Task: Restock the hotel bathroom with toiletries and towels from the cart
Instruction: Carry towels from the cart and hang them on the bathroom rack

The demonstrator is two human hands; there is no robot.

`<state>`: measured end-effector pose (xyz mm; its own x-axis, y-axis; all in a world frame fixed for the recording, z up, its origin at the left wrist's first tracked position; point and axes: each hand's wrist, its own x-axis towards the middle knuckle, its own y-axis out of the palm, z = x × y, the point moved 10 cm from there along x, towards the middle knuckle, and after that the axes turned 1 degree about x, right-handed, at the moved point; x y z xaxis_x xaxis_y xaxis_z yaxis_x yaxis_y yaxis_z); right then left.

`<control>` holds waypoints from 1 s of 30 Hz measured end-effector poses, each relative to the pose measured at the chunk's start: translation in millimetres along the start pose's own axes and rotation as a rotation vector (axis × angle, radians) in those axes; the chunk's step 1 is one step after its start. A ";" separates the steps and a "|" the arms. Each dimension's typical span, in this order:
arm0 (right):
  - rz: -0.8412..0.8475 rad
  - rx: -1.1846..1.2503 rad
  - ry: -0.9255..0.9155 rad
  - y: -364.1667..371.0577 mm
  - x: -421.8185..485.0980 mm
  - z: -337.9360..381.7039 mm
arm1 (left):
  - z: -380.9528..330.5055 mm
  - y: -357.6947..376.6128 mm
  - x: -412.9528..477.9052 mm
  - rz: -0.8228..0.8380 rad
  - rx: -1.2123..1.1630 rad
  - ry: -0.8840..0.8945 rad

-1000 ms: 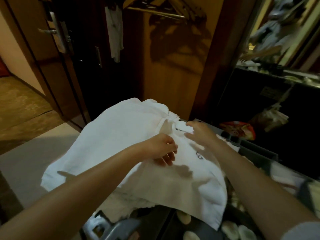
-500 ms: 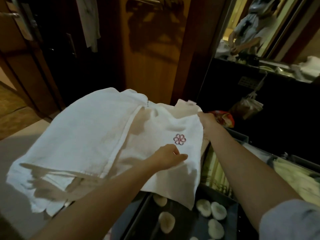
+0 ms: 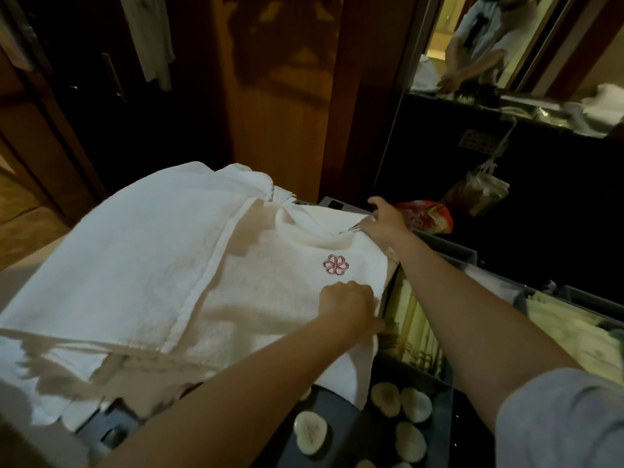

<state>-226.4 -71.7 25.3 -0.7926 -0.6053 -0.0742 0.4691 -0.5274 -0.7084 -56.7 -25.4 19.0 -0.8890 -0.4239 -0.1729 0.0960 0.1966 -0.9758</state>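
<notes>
While both hands work at its right side, the white towel (image 3: 162, 265) lies spread over the top of the cart (image 3: 450, 248), its folded layers overlapping and its left part drooping past the cart's edge. A small pink flower emblem (image 3: 335, 264) is stitched on the towel's upper layer, near the right edge. The left hand (image 3: 347, 307) sits just below that emblem, its fingers curled over the towel's right edge and gripping the cloth. The right hand (image 3: 385, 219) is at the towel's far right corner, above the emblem, pinching the fabric so that it puckers into folds there. Under the towel's near right corner a dark tray (image 3: 337, 408) holds several pale rounded soaps (image 3: 310, 432), one partly covered by the hanging cloth. Just right of the towel, beyond the right hand, lies a red-orange packet (image 3: 427, 216), and farther right a translucent bag (image 3: 479, 194) hangs against a dark cabinet front.
</notes>
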 end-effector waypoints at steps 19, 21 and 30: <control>-0.211 0.604 0.195 -18.4 30.3 18.4 | 134.8 -66.9 -44.7 -0.125 -0.873 -0.400; -0.223 0.621 0.194 -18.1 28.2 31.6 | 148.0 -88.3 -54.0 -0.149 -0.945 -0.378; -0.196 0.774 0.049 6.9 23.8 135.9 | 232.0 -132.4 -113.0 -0.074 -1.046 -0.296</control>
<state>-189.1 -170.8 114.0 -0.8964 -0.4412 -0.0423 0.4424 -0.8965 -0.0251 134.9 -208.6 136.7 -0.7206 -0.6341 -0.2806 -0.5064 0.7576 -0.4118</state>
